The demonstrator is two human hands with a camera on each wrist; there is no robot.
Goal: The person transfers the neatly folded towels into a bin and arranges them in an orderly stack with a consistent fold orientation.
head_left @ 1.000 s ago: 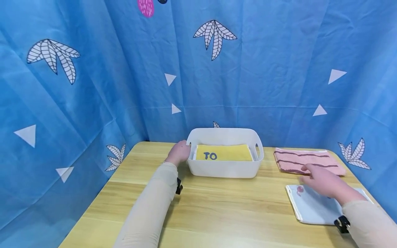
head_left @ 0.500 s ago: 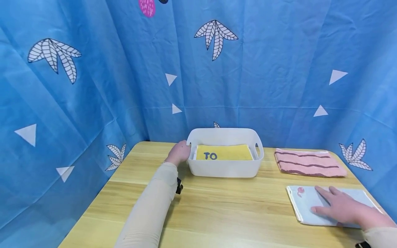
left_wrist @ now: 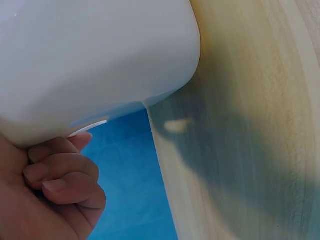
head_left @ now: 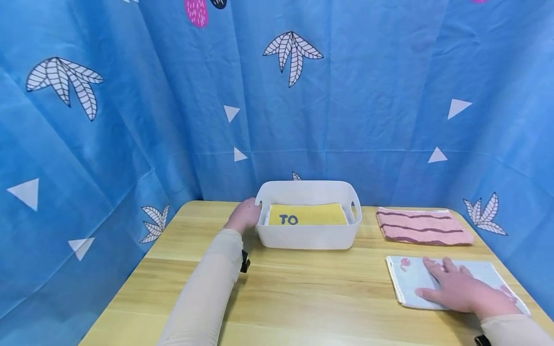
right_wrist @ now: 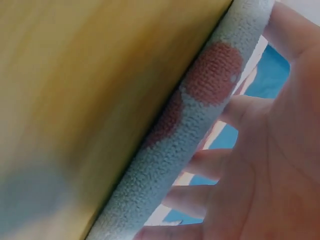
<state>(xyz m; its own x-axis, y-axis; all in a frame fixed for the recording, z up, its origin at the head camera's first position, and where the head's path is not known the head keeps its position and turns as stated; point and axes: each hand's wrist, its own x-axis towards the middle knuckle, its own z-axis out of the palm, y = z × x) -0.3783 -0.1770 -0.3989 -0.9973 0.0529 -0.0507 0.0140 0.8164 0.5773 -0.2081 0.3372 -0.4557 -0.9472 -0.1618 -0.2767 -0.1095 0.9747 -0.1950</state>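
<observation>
At the back of the table stands a white plastic basket (head_left: 307, 238) with handle slots in its ends. Inside it lies a folded yellow towel (head_left: 318, 214) with dark letters "TO". My left hand (head_left: 245, 214) grips the basket's left end at the handle; in the left wrist view its fingers (left_wrist: 75, 189) are curled by the rim. A folded pale blue towel (head_left: 407, 287) with pinkish-red motifs lies at the right. My right hand (head_left: 460, 291) rests on top of it, fingers spread and fairly straight. The right wrist view shows the fingertips touching the towel's upper surface.
Behind the blue towel lies a folded pink towel (head_left: 421, 227) with dark red stripes, near the table's back right corner. A blue patterned curtain (head_left: 298, 120) surrounds the wooden table (head_left: 311, 298) on the back and both sides.
My right hand has come down from above the towels onto the pale blue towel, fingers spreading. My left hand keeps its place on the basket. The head view has shifted slightly.
</observation>
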